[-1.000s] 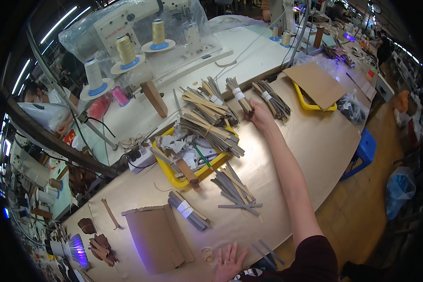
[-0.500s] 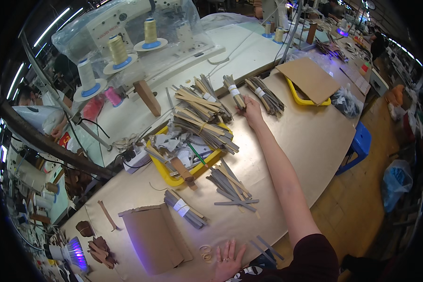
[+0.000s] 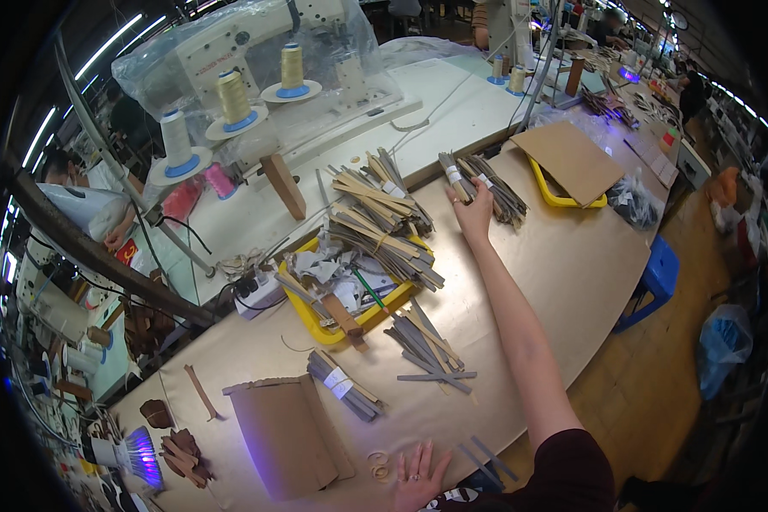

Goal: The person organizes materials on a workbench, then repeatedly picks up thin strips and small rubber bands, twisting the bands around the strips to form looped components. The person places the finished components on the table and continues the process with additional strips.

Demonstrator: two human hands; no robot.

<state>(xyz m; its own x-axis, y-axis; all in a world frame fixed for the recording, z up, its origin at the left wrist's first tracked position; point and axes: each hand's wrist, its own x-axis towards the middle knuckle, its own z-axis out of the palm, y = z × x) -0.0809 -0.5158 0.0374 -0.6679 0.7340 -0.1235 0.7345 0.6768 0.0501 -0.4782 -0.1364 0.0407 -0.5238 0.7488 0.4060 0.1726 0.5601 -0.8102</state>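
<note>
My right hand (image 3: 474,213), at the end of an outstretched arm, grips the near end of a bundle of thin strips (image 3: 454,175) with a white paper band. Right beside it lies another banded bundle (image 3: 497,189) of grey and tan strips. At the bottom edge my left hand (image 3: 422,480) rests flat on the brown-papered table, fingers spread, holding nothing. Several small tan rings (image 3: 379,466) lie by its fingertips. A third banded bundle (image 3: 343,386) lies nearer me, with loose strips (image 3: 427,348) to its right.
A yellow tray (image 3: 322,329) holds scraps and a green pen, with piled strips (image 3: 375,218) at its far side. Cardboard (image 3: 569,162) covers another yellow tray (image 3: 542,189). A brown folded sheet (image 3: 286,439) lies left. Beyond stands a plastic-covered sewing machine (image 3: 247,68).
My right hand has shifted the banded bundle a little to the right, close against the neighbouring bundle. The whole view has moved slightly. My left hand stays flat on the table.
</note>
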